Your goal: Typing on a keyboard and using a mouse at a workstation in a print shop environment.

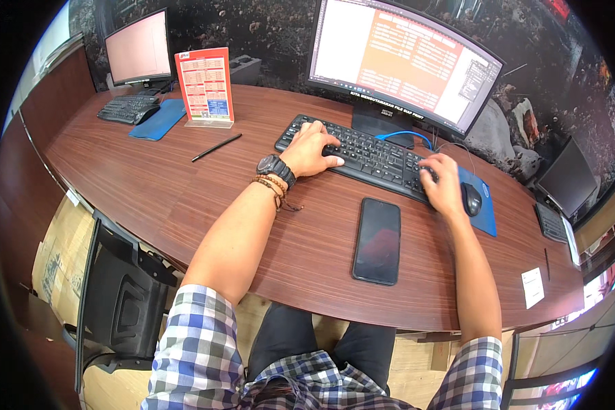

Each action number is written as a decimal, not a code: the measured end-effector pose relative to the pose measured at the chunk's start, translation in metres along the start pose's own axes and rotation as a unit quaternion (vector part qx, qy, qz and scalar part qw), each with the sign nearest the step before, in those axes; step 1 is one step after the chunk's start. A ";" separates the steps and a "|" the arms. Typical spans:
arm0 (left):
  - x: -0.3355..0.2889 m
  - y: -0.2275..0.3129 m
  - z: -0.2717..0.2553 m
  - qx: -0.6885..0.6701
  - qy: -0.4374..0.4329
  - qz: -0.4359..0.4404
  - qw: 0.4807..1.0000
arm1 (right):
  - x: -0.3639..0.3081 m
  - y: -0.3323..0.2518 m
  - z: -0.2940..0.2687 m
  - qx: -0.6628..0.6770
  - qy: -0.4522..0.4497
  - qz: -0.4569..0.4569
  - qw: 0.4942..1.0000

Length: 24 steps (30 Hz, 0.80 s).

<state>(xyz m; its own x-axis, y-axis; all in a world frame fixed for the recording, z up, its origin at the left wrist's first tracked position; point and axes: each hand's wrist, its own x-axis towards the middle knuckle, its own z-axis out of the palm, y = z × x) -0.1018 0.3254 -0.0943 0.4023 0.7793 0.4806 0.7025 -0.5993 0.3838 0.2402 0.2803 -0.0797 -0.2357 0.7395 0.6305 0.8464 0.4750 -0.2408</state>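
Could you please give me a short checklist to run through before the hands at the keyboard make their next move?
1. Left hand placed over the left part of the keyboard: ok.
2. Right hand at the keyboard's right end: ok; whether it presses a key: cannot tell.
3. Mouse on the blue mat, beside the right hand and not gripped: ok.
4. Phone lying flat, apart from both hands: ok.
5. Monitor behind the keyboard lit: ok.
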 end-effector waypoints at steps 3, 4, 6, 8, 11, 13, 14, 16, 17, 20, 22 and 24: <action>-0.001 0.002 -0.002 0.005 0.000 0.019 1.000 | 0.019 -0.024 0.029 0.050 -0.043 -0.014 0.998; 0.000 0.002 0.000 0.010 -0.001 0.032 0.999 | 0.024 -0.029 0.038 0.062 -0.054 -0.026 0.996; -0.002 0.008 0.003 0.022 -0.012 0.031 0.999 | 0.032 -0.042 0.054 0.073 -0.070 -0.024 0.995; 0.001 0.016 0.002 0.042 -0.027 0.013 0.999 | 0.039 -0.049 0.068 0.055 -0.068 -0.035 0.996; 0.000 0.016 0.005 0.039 -0.015 0.019 0.999 | 0.045 -0.056 0.090 0.015 -0.070 -0.034 0.997; 0.001 0.017 0.005 0.036 -0.007 0.010 0.999 | 0.048 -0.058 0.092 -0.007 -0.072 -0.034 0.997; 0.001 0.016 0.005 0.033 0.000 -0.001 0.999 | 0.050 -0.058 0.090 -0.017 -0.053 -0.042 0.998; 0.001 0.013 0.004 0.030 0.008 -0.006 1.000 | 0.051 -0.058 0.084 -0.031 -0.034 -0.047 0.998; 0.001 0.013 0.004 0.026 0.017 -0.014 0.999 | 0.050 -0.057 0.080 -0.037 -0.042 -0.059 0.997; 0.002 0.010 0.001 0.017 0.022 -0.019 0.999 | 0.045 -0.057 0.069 -0.028 -0.040 -0.061 0.997; 0.002 0.008 0.000 0.009 0.018 -0.055 0.998 | 0.043 -0.058 0.058 -0.010 -0.016 -0.064 0.998; 0.006 0.009 0.003 0.010 0.014 -0.050 0.999 | 0.038 -0.049 0.050 -0.004 0.005 -0.041 0.999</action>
<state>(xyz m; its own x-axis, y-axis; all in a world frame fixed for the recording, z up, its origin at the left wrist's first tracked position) -0.0916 0.3252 -0.0904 0.3132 0.8289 0.4635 0.7496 -0.5154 0.4153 0.1662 0.3094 -0.0807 -0.2998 0.6938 0.6548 0.8279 0.5303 -0.1828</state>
